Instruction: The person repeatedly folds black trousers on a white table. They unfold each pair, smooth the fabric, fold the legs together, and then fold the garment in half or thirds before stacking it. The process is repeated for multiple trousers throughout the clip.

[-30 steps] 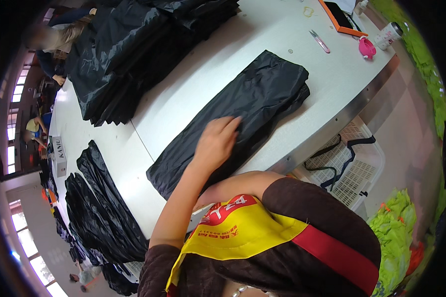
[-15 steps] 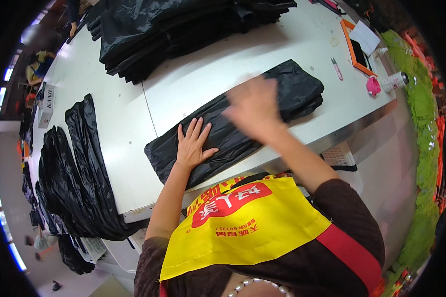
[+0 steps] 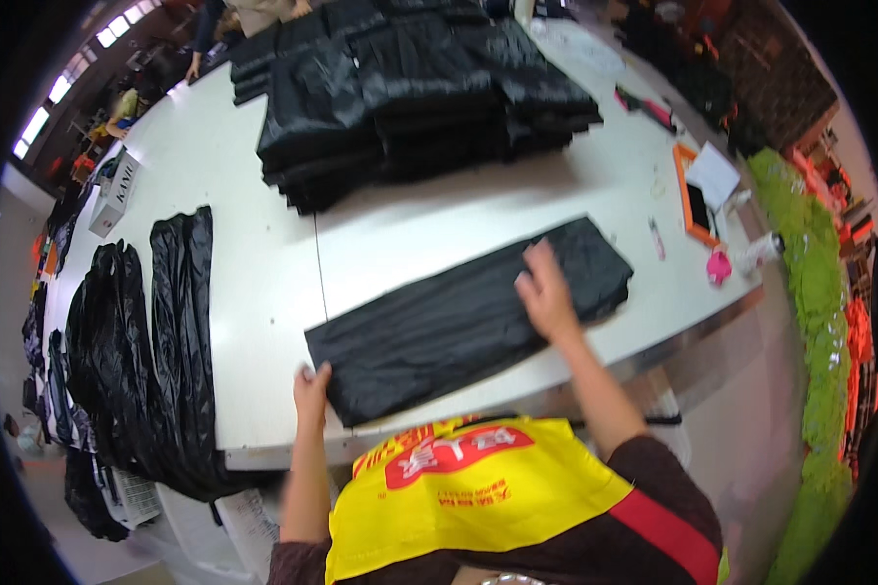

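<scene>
A long folded piece of shiny black fabric (image 3: 439,331), probably a garment, lies at a slant on the white table before me. My left hand (image 3: 311,387) is at its left end, fingers curled and thumb pressed against the edge, gripping it. Near the right end, my right hand (image 3: 548,297) rests over the upper face; its fingers are stretched out and hold nothing.
A tall stack of folded black fabric (image 3: 390,107) stands beyond. Long black pieces (image 3: 182,302) hang over the table's left side. On the right are pink thread snips (image 3: 657,239), an orange tray (image 3: 694,210), a pink cap (image 3: 718,267) and a bottle (image 3: 759,253).
My left hand has gone from lying flat on the fabric to gripping its left end. My right hand, blurred before, has slowed near the right end. The view has tilted up, showing more stack.
</scene>
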`<action>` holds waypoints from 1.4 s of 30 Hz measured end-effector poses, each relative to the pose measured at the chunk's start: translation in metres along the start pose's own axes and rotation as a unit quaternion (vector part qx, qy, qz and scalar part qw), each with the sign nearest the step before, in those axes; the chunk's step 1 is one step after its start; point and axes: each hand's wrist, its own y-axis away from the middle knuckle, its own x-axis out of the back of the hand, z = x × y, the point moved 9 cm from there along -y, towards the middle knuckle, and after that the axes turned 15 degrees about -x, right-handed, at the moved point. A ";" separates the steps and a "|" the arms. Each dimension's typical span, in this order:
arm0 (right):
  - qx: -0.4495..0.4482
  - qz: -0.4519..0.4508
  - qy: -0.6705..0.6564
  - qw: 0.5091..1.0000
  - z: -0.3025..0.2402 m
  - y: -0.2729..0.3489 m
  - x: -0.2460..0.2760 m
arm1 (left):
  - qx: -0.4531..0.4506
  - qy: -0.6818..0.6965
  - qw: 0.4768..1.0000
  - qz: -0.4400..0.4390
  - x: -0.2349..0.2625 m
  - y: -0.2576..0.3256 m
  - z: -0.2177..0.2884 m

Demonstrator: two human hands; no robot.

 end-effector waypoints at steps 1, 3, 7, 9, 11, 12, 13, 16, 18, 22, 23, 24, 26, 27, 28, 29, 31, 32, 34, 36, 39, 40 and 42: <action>-0.039 -0.049 -0.089 0.994 -0.010 0.011 -0.014 | 0.049 0.019 0.998 -0.031 -0.015 0.010 -0.004; -0.074 -0.135 -0.187 0.970 -0.013 0.031 -0.064 | 0.128 0.107 0.983 -0.082 -0.031 0.029 0.019; -0.051 -0.162 -0.120 0.978 -0.023 0.040 -0.114 | 0.175 0.312 0.930 -0.089 -0.027 0.039 0.029; -0.031 -0.160 -0.154 0.974 -0.035 0.036 -0.119 | 0.124 0.355 0.921 -0.104 -0.020 0.030 0.080; -0.058 -0.179 -0.225 0.956 -0.034 0.036 -0.129 | 0.020 0.405 0.901 -0.152 -0.028 0.025 0.177; -0.098 -0.177 -0.281 0.938 -0.026 0.037 -0.137 | -0.012 0.417 0.892 -0.174 -0.039 0.029 0.224; -0.139 -0.185 -0.353 0.907 -0.029 0.039 -0.143 | -0.045 0.425 0.883 -0.192 -0.054 0.034 0.263; -0.261 -0.231 -0.481 0.805 -0.011 0.055 -0.183 | -0.119 0.326 0.902 -0.256 -0.118 0.050 0.323; -0.306 -0.240 -0.530 0.754 0.000 0.067 -0.188 | -0.249 0.125 0.907 -0.317 -0.165 0.068 0.338; -0.329 -0.247 -0.563 0.717 0.008 0.071 -0.186 | -0.551 -0.228 0.768 -0.233 -0.235 0.081 0.276; -0.330 -0.250 -0.565 0.714 0.008 0.070 -0.188 | -0.552 -0.249 0.749 -0.269 -0.254 0.082 0.239; -0.333 -0.249 -0.567 0.711 0.011 0.071 -0.188 | -0.547 -0.267 0.736 -0.298 -0.262 0.083 0.230; -0.335 -0.254 -0.567 0.708 0.016 0.067 -0.188 | -0.533 -0.276 0.724 -0.340 -0.272 0.081 0.221; -0.336 -0.256 -0.568 0.707 0.017 0.066 -0.188 | -0.523 -0.269 0.728 -0.352 -0.275 0.077 0.220; -0.337 -0.259 -0.568 0.705 0.018 0.067 -0.189 | -0.500 -0.272 0.728 -0.382 -0.279 0.075 0.215; -0.336 -0.262 -0.566 0.706 0.019 0.064 -0.189 | -0.479 -0.267 0.732 -0.405 -0.282 0.070 0.213; -0.331 -0.274 -0.561 0.707 0.019 0.060 -0.189 | -0.434 -0.256 0.740 -0.446 -0.283 0.062 0.209; -0.328 -0.282 -0.555 0.710 0.022 0.057 -0.189 | -0.395 -0.242 0.752 -0.468 -0.284 0.058 0.204; -0.313 -0.317 -0.526 0.724 0.029 0.062 -0.182 | -0.373 -0.220 0.767 -0.473 -0.285 0.055 0.199; -0.289 -0.378 -0.445 0.758 0.049 0.079 -0.163 | -0.360 -0.216 0.779 -0.467 -0.291 0.060 0.193; -0.353 -0.484 -0.171 0.782 0.037 0.112 -0.075 | -0.401 -0.284 0.789 -0.368 -0.281 0.072 0.190; -0.412 -0.504 -0.098 0.753 0.057 0.125 -0.051 | -0.427 -0.298 0.793 -0.317 -0.279 0.078 0.186; -0.422 -0.368 0.087 0.824 0.090 0.110 0.000 | -0.419 -0.320 0.802 -0.282 -0.277 0.094 0.183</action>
